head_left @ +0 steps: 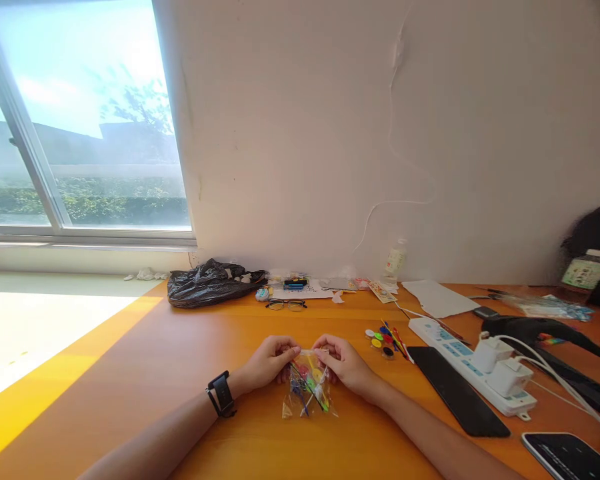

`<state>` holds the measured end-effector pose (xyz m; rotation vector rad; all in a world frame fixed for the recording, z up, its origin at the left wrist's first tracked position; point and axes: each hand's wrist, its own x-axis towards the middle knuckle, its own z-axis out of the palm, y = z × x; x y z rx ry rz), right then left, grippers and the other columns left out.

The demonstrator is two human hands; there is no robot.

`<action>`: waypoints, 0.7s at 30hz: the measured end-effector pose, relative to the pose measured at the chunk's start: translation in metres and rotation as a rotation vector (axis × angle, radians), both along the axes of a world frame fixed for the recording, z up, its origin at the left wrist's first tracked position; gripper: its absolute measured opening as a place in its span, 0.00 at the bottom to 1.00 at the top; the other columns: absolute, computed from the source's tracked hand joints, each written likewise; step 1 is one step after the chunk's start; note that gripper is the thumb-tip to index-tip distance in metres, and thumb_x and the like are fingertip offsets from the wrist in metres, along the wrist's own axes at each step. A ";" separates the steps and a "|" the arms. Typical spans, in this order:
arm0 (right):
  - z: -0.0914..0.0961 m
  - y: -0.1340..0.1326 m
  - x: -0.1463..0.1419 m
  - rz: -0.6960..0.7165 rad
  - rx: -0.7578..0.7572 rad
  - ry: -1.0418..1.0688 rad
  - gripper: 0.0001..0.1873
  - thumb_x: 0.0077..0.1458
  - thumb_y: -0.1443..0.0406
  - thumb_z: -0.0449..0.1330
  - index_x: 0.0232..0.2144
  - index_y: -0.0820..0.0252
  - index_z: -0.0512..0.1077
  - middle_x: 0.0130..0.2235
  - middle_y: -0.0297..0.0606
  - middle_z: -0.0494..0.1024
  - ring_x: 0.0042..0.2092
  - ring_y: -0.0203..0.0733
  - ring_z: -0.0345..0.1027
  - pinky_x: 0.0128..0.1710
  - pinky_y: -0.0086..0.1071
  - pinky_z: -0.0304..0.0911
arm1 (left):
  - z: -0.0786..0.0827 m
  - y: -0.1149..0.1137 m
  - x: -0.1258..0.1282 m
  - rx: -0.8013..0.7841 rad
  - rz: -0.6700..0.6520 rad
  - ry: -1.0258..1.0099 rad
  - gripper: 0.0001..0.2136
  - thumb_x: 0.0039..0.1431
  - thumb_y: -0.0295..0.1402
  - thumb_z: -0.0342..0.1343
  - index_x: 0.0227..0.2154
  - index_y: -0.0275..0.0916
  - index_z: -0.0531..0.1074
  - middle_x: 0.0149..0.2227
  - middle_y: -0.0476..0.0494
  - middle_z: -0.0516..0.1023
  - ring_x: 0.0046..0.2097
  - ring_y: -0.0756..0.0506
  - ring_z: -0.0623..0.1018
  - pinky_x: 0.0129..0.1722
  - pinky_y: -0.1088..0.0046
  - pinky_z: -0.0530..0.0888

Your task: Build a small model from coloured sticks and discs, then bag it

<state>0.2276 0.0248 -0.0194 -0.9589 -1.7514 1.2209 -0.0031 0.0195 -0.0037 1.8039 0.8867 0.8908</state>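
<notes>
My left hand (270,363) and my right hand (345,365) both pinch the top edge of a small clear plastic bag (307,392) that lies on the orange table (155,373). The bag holds small coloured pieces, among them red, yellow, green and blue ones. A black watch (221,395) sits on my left wrist. Just right of my right hand lies a loose pile of coloured discs and sticks (386,339).
A white power strip with chargers (475,367), a black phone (457,390) and another phone (570,457) lie at the right. Glasses (286,305), a black plastic bag (210,283), papers and two bottles sit near the wall. A window is at the left.
</notes>
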 end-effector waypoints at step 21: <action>-0.003 -0.001 -0.002 0.050 0.026 0.008 0.22 0.59 0.47 0.63 0.33 0.60 0.72 0.26 0.31 0.71 0.27 0.35 0.62 0.26 0.28 0.57 | 0.001 -0.002 -0.003 0.019 -0.061 0.105 0.27 0.61 0.57 0.56 0.32 0.32 0.76 0.28 0.45 0.76 0.29 0.50 0.71 0.29 0.76 0.67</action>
